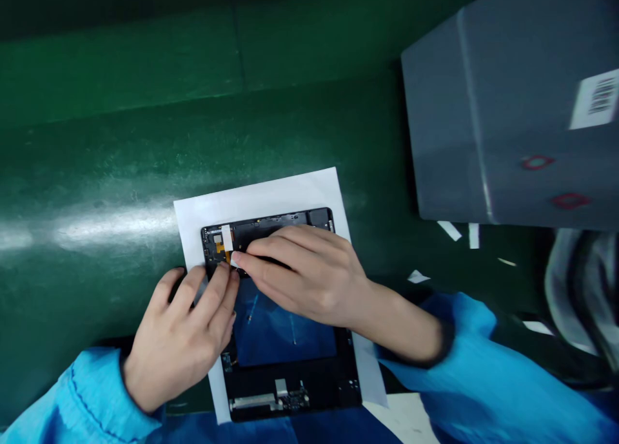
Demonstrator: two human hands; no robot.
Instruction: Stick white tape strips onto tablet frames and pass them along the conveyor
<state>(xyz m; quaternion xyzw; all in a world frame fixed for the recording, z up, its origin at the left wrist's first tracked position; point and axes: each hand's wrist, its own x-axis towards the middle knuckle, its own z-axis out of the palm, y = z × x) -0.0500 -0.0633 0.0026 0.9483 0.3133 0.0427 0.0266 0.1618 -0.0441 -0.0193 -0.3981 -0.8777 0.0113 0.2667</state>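
**Sleeves.** Blue left sleeve (82,399) and right sleeve (483,373), at the near edge.

**Left hand** (184,337). Palm down over the near-left edge of the tablet. The fingers are slightly spread, lie flat and grasp nothing. The fingertips (225,283) reach up to the tab.

**Tablet** (285,341). Open and back side up, with a dark frame and a blue inner panel. It lies flat on the paper, its near end towards the person. There are connectors along the near edge and a board strip along the far edge.

**Right hand** (304,273). It comes in from the right across the far half of the tablet. The fingers are drawn close together and point left, with the tips on the tab. Whether they pinch it or press it flat cannot be told.

**Tab** (235,259). Small and white, at the far-left corner of the tablet, between the fingertips of both hands. Just beyond it are a white tape strip (227,236) and an orange flex (218,241).

**Paper** (271,193). A white sheet under the tablet, showing on the far, left and right sides.

**Mat** (120,173). Green and glossy, it bears everything listed here.

**Scraps** (418,276). White bits on the mat, right of the paper and near the box.

**Box** (512,109). Grey, at the far right, well apart from the tablet. It has a barcode label (594,99).
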